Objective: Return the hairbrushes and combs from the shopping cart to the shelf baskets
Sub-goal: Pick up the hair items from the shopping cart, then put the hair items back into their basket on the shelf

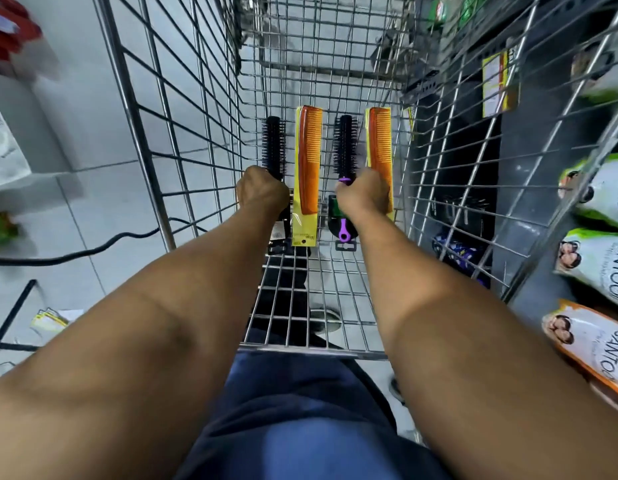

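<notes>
both hands down in the cart on the brushes

the shopping cart [182,188] is a wire one and both arms reach down into it. four things lie side by side on the cart floor: a black round brush [274,147], an orange comb [309,161] on a yellow card, a 2nd round brush w/ a purple handle [344,150], and a 2nd orange comb [381,143] on a yellow card.

the left hand [261,192] is curled tight like a fist over the low part of the black brush. the bristle end sticks out past the knuckles, away from the person. fingers are under the hand, so can't see the tips.

the right hand [363,195] is curled too, right at the purple ring of the 2nd brush. the purple handle [342,233] pokes out below the wrist. it also covers the low end of the 2nd comb, just beside it. can't tell if it has the brush, the comb, or both.

the 1st comb lies btwn the two hands, not touched.

white and green bags [598,261] sit on a shelf at the right.
</notes>
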`<state>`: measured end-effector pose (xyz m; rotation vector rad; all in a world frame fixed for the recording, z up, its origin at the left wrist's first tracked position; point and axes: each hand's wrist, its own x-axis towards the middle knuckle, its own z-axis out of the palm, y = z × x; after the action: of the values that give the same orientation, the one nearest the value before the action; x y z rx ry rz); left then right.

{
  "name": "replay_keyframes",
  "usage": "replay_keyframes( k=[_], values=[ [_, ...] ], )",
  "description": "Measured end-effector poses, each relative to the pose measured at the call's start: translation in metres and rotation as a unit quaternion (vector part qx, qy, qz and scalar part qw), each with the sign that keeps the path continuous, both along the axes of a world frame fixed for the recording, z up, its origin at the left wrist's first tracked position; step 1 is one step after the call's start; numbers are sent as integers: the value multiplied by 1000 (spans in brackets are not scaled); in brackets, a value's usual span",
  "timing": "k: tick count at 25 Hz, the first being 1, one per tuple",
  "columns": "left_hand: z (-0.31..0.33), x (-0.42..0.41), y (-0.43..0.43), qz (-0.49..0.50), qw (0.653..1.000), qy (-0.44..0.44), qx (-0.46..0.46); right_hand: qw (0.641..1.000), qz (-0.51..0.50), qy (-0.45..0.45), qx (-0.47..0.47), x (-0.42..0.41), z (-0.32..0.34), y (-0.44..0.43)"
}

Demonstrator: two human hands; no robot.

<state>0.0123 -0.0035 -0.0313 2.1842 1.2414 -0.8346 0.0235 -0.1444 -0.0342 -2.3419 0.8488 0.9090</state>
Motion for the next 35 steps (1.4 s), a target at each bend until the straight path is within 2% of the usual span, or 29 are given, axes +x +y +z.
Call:
replay_keyframes(
  k=[6,10,14,17,24,32,35],
  values=[
    [26,-11,-1,41,997,-35,-51,997,-17,-54,54,2,38,-13],
    [56,-21,-3,105,983,-116,-100,987,-75,-85,118,-4,80,-29],
    [109,-21,-2,165,936,-221,-219,966,-118,-152,173,-14,134,-35],
    [167,-20,0,165,891,-288,-309,947,-135,-205,206,-25,180,-41],
    [277,-41,-36,51,843,-298,-445,859,-190,-379,288,-78,280,-85],
    [355,-86,-169,-115,779,-242,-567,753,-304,-522,260,-189,369,-185],
    [380,-94,-219,-177,762,-219,-583,739,-326,-547,219,-221,392,-216]
  ],
)
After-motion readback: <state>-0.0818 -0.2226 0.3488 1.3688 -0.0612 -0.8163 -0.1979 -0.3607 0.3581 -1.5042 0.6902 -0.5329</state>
